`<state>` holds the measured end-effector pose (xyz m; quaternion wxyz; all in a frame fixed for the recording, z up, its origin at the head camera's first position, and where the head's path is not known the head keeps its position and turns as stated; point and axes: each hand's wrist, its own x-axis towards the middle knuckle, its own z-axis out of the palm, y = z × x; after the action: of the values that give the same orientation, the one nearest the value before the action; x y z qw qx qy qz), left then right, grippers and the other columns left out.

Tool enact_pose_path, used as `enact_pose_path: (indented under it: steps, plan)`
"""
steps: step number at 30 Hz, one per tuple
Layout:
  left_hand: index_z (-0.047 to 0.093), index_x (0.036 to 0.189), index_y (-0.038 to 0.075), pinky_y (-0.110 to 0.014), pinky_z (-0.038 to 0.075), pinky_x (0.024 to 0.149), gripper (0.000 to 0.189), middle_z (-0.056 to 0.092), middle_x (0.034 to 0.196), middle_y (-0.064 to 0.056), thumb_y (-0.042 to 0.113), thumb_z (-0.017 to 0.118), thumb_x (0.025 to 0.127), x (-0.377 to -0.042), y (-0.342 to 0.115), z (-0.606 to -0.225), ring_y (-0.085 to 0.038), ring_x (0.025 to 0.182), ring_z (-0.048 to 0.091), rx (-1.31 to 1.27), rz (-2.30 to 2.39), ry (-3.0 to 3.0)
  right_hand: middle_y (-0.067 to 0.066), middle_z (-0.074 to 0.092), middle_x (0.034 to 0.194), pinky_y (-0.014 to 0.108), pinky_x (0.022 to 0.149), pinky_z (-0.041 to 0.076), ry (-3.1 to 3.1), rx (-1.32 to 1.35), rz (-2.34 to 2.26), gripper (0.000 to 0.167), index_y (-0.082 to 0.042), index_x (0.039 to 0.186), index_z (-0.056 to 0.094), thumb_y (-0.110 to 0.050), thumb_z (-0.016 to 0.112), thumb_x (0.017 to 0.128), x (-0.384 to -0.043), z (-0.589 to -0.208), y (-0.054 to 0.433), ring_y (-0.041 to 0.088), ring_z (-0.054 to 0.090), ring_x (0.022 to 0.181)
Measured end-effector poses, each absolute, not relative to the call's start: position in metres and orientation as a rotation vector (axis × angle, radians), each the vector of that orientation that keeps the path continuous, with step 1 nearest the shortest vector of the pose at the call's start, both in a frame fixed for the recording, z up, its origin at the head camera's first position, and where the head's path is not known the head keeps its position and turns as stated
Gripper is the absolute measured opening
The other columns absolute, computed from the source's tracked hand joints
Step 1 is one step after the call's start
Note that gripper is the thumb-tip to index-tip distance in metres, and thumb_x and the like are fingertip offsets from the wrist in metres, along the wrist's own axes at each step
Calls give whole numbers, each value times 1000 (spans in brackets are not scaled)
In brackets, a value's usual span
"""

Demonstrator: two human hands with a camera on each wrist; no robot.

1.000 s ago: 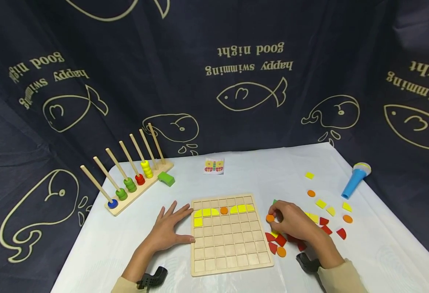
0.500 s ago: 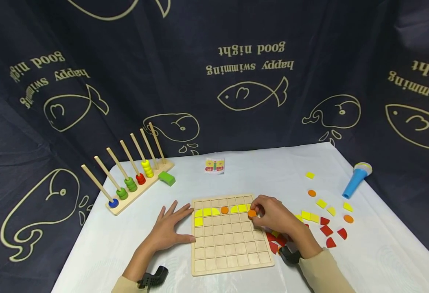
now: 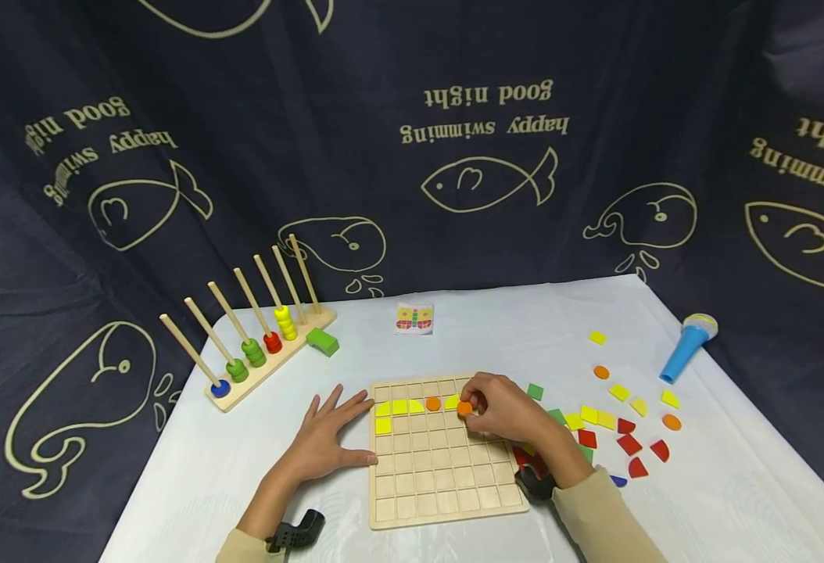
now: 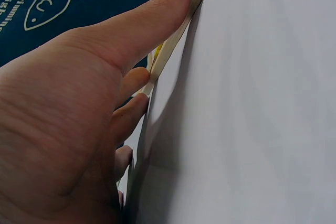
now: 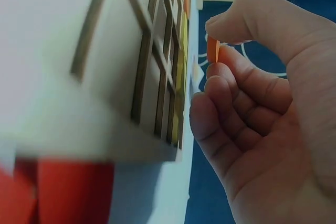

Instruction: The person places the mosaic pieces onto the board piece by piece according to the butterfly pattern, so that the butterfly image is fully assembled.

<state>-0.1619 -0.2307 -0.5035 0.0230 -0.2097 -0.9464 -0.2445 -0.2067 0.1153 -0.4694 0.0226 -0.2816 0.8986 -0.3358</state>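
Observation:
A square wooden grid board (image 3: 429,473) lies on the white table. Along its second row sit yellow squares and quarter rounds and an orange disc (image 3: 433,403); a yellow square (image 3: 382,425) starts the row below. My left hand (image 3: 331,438) rests beside the board with fingers spread, fingertips and thumb at its left edge. Between thumb and fingers my right hand (image 3: 506,408) pinches an orange disc (image 3: 464,409) over the board's upper right, hiding some pieces there. In the right wrist view this disc (image 5: 212,50) stands edge-on, apart from the board.
Loose yellow, red, green and orange pieces (image 3: 628,444) are scattered right of the board. A butterfly pattern card (image 3: 414,319) lies behind it. A peg stacker with coloured rings (image 3: 271,363) and a green block (image 3: 323,342) stand back left; a blue toy microphone (image 3: 686,348) lies far right.
My right hand has carried the orange disc leftward from the loose pieces to over the board's upper right. The left hand has stayed at the board's left edge.

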Motion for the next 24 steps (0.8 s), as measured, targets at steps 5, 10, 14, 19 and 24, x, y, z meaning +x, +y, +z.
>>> enact_pose_path:
  steps: [5, 10, 14, 19, 24]
  plan:
    - [49, 143, 25, -61, 0, 110, 93, 38, 150, 6, 69, 74, 66, -163, -230, -505, -34, 143, 14, -658, -752, -2930, -4, 56, 78, 26, 61, 46, 2772, -894, -1009, 23, -12, 92, 65, -13, 74, 70, -209, -471, 107, 7, 50, 67]
    - [48, 143, 25, -61, -1, 110, 93, 38, 150, 7, 70, 73, 66, -163, -229, -505, -34, 143, 14, -658, -740, -2936, -4, 56, 78, 26, 62, 45, 2766, -937, -991, 22, -13, 91, 65, -14, 73, 70, -209, -470, 96, 8, 50, 67]
    - [48, 144, 26, -61, -1, 110, 93, 38, 150, 7, 70, 72, 66, -163, -230, -505, -34, 143, 14, -653, -732, -2940, -5, 55, 78, 25, 61, 46, 2774, -966, -969, 23, -12, 91, 65, -14, 73, 69, -208, -466, 83, 8, 50, 68]
    - [48, 144, 26, -62, 0, 110, 93, 38, 150, 7, 71, 72, 66, -164, -230, -505, -34, 143, 14, -652, -730, -2939, -5, 55, 80, 25, 62, 45, 2772, -1012, -923, 21, -13, 90, 65, -15, 73, 70, -207, -465, 67, 8, 50, 69]
    - [48, 144, 27, -62, 1, 110, 93, 38, 150, 8, 72, 70, 66, -165, -231, -506, -34, 143, 15, -656, -714, -2934, -6, 54, 79, 25, 63, 44, 2769, -1073, -882, 19, -13, 90, 66, -17, 74, 73, -208, -467, 50, 9, 49, 70]
